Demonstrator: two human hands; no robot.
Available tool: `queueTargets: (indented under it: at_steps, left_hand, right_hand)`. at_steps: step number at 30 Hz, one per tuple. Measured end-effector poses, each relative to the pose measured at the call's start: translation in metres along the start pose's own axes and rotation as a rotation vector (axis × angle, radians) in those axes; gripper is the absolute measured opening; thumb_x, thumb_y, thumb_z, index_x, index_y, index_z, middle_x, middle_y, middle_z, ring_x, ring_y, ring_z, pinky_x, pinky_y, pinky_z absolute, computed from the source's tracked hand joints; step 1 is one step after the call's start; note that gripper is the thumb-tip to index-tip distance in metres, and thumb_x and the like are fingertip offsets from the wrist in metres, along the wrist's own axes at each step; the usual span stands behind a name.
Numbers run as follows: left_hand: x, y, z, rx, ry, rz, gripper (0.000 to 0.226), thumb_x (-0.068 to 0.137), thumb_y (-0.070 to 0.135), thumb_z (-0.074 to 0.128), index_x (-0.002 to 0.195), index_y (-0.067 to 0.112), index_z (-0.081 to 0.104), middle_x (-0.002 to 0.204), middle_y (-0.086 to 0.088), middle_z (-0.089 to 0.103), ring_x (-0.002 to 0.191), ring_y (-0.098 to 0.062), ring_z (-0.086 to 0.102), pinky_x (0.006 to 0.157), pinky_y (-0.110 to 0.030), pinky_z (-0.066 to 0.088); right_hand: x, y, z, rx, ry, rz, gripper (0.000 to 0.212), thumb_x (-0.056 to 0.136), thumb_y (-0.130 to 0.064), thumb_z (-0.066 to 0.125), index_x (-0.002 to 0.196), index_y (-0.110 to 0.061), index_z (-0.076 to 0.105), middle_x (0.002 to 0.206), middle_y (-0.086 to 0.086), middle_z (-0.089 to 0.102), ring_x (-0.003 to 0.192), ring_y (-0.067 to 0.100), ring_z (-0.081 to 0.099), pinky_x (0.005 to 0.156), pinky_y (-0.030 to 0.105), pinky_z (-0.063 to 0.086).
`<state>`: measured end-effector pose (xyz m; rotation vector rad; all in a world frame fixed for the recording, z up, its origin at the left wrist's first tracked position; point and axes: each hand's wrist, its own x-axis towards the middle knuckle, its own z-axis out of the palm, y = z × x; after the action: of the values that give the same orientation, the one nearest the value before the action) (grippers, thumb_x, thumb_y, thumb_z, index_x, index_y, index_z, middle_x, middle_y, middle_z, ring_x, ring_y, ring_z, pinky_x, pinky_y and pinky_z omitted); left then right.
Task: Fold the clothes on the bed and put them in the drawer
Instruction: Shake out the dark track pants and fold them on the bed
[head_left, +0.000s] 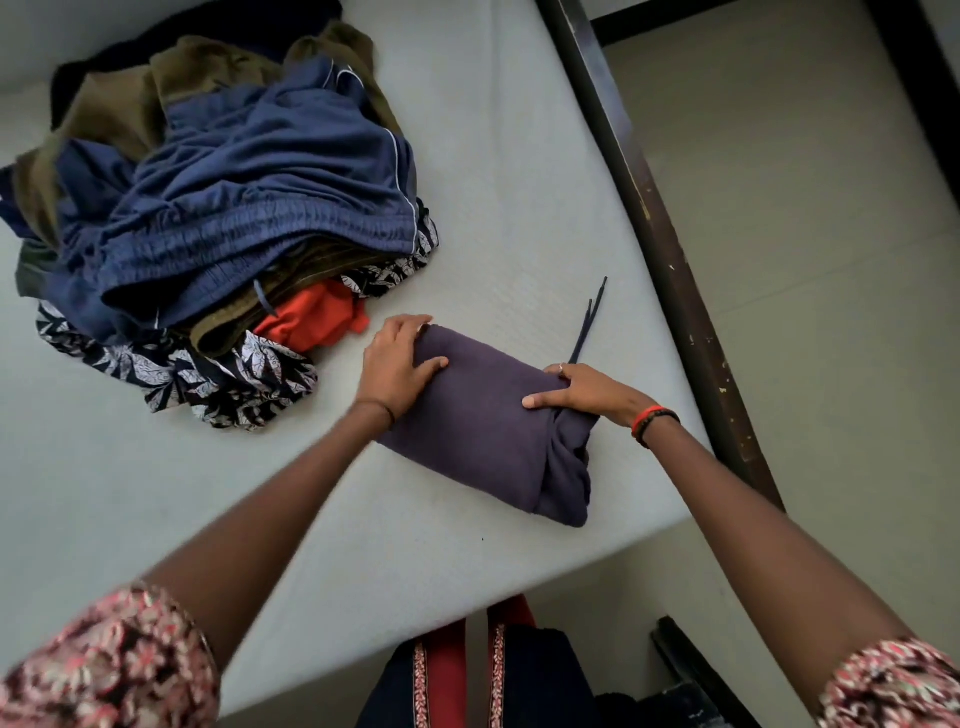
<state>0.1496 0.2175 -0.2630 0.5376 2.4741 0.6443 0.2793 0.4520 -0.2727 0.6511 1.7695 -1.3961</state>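
Observation:
A folded purple garment (483, 431) lies near the bed's front right corner, with dark drawstrings (589, 322) trailing from its far end. My left hand (397, 361) grips its far left edge, fingers curled over the fold and thumb on top. My right hand (584, 392) grips the right end of the garment where the cloth bunches, thumb laid across the top. A heap of unfolded clothes (249, 208) sits at the far left: blue shorts on top, olive, orange and leaf-print pieces under them.
The grey mattress (493, 156) has open surface between the heap and the garment and along its near side. A dark wooden bed rail (660, 234) runs along the right edge, with pale floor beyond. No drawer is in view.

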Motion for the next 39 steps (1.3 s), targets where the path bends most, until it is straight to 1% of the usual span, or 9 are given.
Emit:
queueTargets:
  at_steps: [4, 7, 12, 17, 20, 26, 31, 36, 39]
  left_hand:
    - [-0.07, 0.012, 0.038, -0.534, 0.542, -0.572, 0.056, 0.084, 0.028, 0.068, 0.127, -0.002, 0.049, 0.13, -0.021, 0.047, 0.123, -0.031, 0.045, 0.104, -0.035, 0.033]
    - [-0.11, 0.013, 0.063, -0.948, 0.529, -1.134, 0.056, 0.081, 0.044, 0.068, 0.097, -0.009, 0.057, 0.098, -0.026, 0.057, 0.093, -0.037, 0.056, 0.085, -0.037, 0.044]
    - [-0.127, 0.043, 0.085, -1.45, 0.017, -0.944, 0.052, 0.084, 0.044, 0.063, 0.126, 0.02, 0.048, 0.125, 0.005, 0.057, 0.116, -0.016, 0.053, 0.103, -0.037, 0.04]
    - [-0.098, 0.051, 0.088, -1.507, 0.155, -0.904, 0.074, 0.073, 0.037, 0.074, 0.138, 0.019, 0.043, 0.131, 0.002, 0.057, 0.115, -0.019, 0.056, 0.102, -0.043, 0.045]
    - [-0.1, 0.052, 0.091, -1.534, 0.194, -0.896, 0.066, 0.078, 0.036, 0.071, 0.136, 0.02, 0.044, 0.129, 0.004, 0.057, 0.113, -0.016, 0.056, 0.097, -0.036, 0.047]
    - [-0.107, 0.041, 0.096, -1.594, 0.157, -0.903, 0.049, 0.084, 0.037, 0.063, 0.127, 0.024, 0.046, 0.131, -0.001, 0.056, 0.118, -0.021, 0.054, 0.105, -0.041, 0.042]
    - [-0.101, 0.033, 0.09, -1.52, 0.138, -0.892, 0.062, 0.082, 0.035, 0.067, 0.137, 0.021, 0.043, 0.132, 0.002, 0.056, 0.117, -0.018, 0.054, 0.095, -0.035, 0.048]
    - [-0.097, 0.037, 0.084, -1.474, 0.122, -0.905, 0.066, 0.079, 0.039, 0.07, 0.137, 0.027, 0.044, 0.129, 0.006, 0.059, 0.114, -0.015, 0.056, 0.091, -0.035, 0.05]
    - [-0.097, 0.043, 0.076, -1.53, 0.089, -0.938, 0.07, 0.074, 0.043, 0.072, 0.137, 0.025, 0.044, 0.128, 0.002, 0.06, 0.115, -0.021, 0.058, 0.093, -0.042, 0.051]
  right_hand:
    - [0.004, -0.006, -0.009, 0.044, 0.159, -0.048, 0.039, 0.073, -0.049, 0.076, 0.096, -0.018, 0.07, 0.096, -0.005, 0.07, 0.093, 0.01, 0.064, 0.08, 0.024, 0.049]
    - [0.012, -0.015, -0.009, 0.098, 0.34, -0.027, 0.052, 0.069, -0.056, 0.075, 0.088, -0.011, 0.062, 0.086, 0.001, 0.066, 0.076, 0.015, 0.062, 0.072, 0.031, 0.051]
    - [0.023, -0.025, 0.005, 0.015, 0.438, 0.136, 0.068, 0.063, -0.078, 0.063, 0.062, -0.026, 0.02, 0.059, -0.001, 0.03, 0.047, 0.01, 0.035, 0.053, 0.023, 0.034]
    - [0.017, -0.003, 0.007, 0.285, 1.049, 0.226, 0.056, 0.084, -0.04, 0.067, 0.115, 0.002, 0.048, 0.122, 0.02, 0.046, 0.107, 0.031, 0.049, 0.088, 0.035, 0.041]
    - [0.016, 0.004, 0.005, 0.387, 0.928, 0.321, 0.071, 0.077, -0.032, 0.076, 0.124, 0.006, 0.039, 0.126, 0.025, 0.049, 0.114, 0.038, 0.052, 0.094, 0.042, 0.046]
    - [0.024, -0.017, 0.005, 0.152, 0.768, 0.137, 0.037, 0.081, 0.001, 0.062, 0.107, -0.005, 0.036, 0.078, 0.001, 0.045, 0.074, 0.019, 0.047, 0.051, 0.021, 0.036]
    - [0.033, -0.037, 0.006, -0.032, 0.506, 0.021, 0.01, 0.086, -0.018, 0.059, 0.081, -0.01, 0.056, 0.073, 0.0, 0.052, 0.071, 0.016, 0.048, 0.058, 0.027, 0.034]
    - [0.026, -0.048, 0.026, -0.073, 0.142, -0.028, 0.065, 0.075, -0.067, 0.062, 0.121, -0.021, 0.056, 0.113, -0.01, 0.055, 0.103, 0.01, 0.053, 0.09, 0.027, 0.041]
    - [0.019, -0.051, 0.028, -0.155, 0.08, -0.059, 0.088, 0.07, -0.055, 0.076, 0.142, -0.022, 0.037, 0.135, -0.005, 0.049, 0.121, 0.015, 0.049, 0.104, 0.029, 0.038]
